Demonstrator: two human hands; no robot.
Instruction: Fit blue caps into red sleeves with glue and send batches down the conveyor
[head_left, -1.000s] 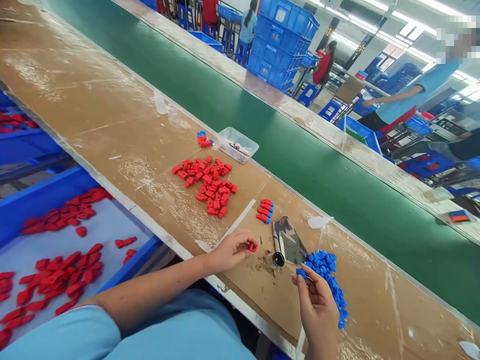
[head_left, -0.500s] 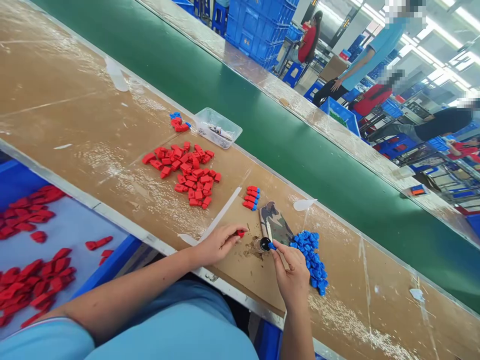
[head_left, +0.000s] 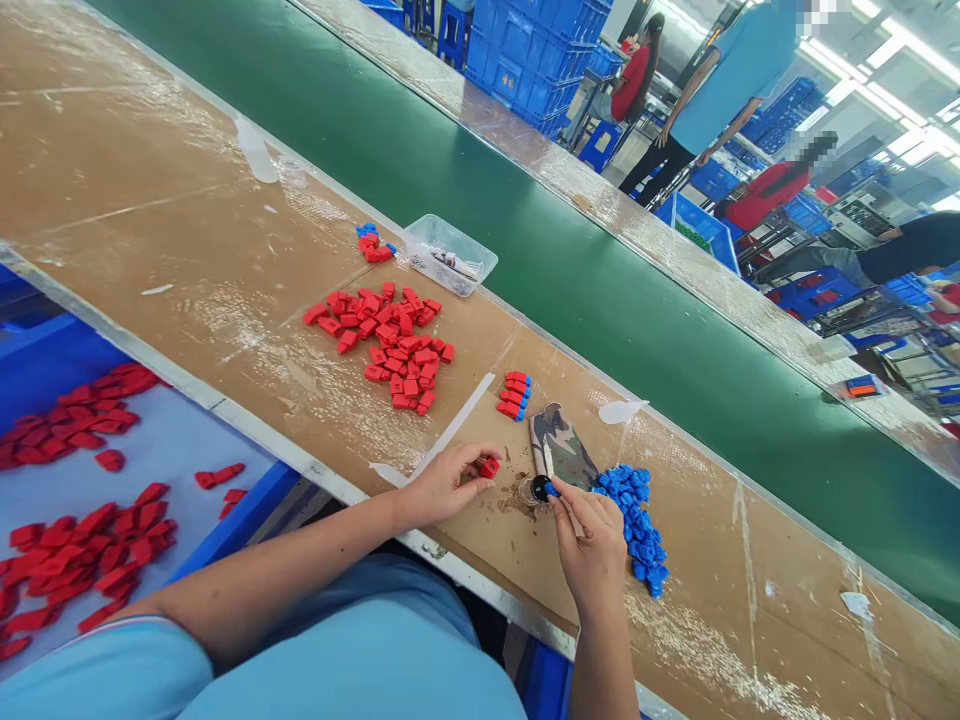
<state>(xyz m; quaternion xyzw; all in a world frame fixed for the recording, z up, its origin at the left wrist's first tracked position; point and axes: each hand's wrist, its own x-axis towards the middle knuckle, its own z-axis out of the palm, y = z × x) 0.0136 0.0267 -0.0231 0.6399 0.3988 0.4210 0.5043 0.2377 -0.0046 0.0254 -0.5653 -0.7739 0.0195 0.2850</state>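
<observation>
Brown cardboard taped over the workbench [head_left: 187,250] was my whole world, scuffed and shiny with tape, with the green conveyor belt [head_left: 600,280] running right alongside it. Behind that were stacked blue crates [head_left: 540,50] and a few other people at their own stations.

My left hand [head_left: 446,480] was pinching a red piece [head_left: 490,466] between thumb and fingers, resting on the cardboard. My right hand [head_left: 592,545] was closed on a small blue cap [head_left: 553,489], holding it right at the black-tipped little bottle [head_left: 534,489] lying next to a camo cloth [head_left: 562,450].

Blue caps pile [head_left: 637,520] sat just beside my right hand, the red pieces pile [head_left: 390,345] further up, a short row of finished red-and-blue ones [head_left: 515,395] between. Clear plastic tray [head_left: 450,255] near the belt edge, and a blue bin [head_left: 45,360] of more red parts down at my left.
</observation>
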